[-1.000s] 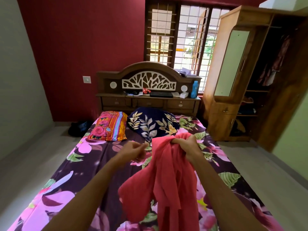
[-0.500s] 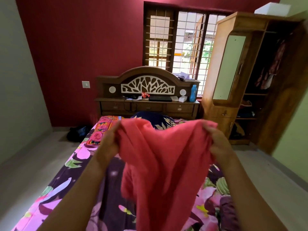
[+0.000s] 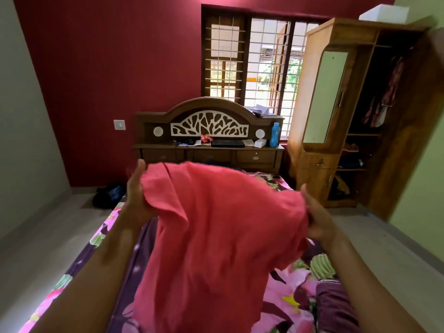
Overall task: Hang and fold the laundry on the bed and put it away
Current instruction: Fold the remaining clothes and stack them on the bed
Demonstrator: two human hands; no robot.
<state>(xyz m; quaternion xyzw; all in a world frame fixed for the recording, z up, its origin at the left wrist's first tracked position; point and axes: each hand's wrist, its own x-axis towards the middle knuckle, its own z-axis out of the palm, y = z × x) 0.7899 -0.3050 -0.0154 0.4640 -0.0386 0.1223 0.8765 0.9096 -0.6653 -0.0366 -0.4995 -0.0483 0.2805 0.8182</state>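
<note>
A coral-pink garment (image 3: 216,236) hangs spread in the air over the bed (image 3: 283,292), which has a floral purple and pink sheet. My left hand (image 3: 137,198) grips its upper left edge, thumb up. My right hand (image 3: 319,219) pinches its upper right edge, a little lower. The cloth drapes down between my arms and hides the pillows and most of the bed's middle. An open wooden wardrobe (image 3: 355,116) stands at the right with clothes hanging inside.
The carved headboard with drawers (image 3: 209,140) carries a blue bottle (image 3: 274,135) and small items. A dark bag (image 3: 108,195) lies on the floor left of the bed. A dark maroon cloth (image 3: 336,306) lies at the bed's lower right. Grey floor runs along both sides.
My hands have moved apart, from bunched near the middle to stretching the pink garment wide and holding it higher. The view has tilted up slightly.
</note>
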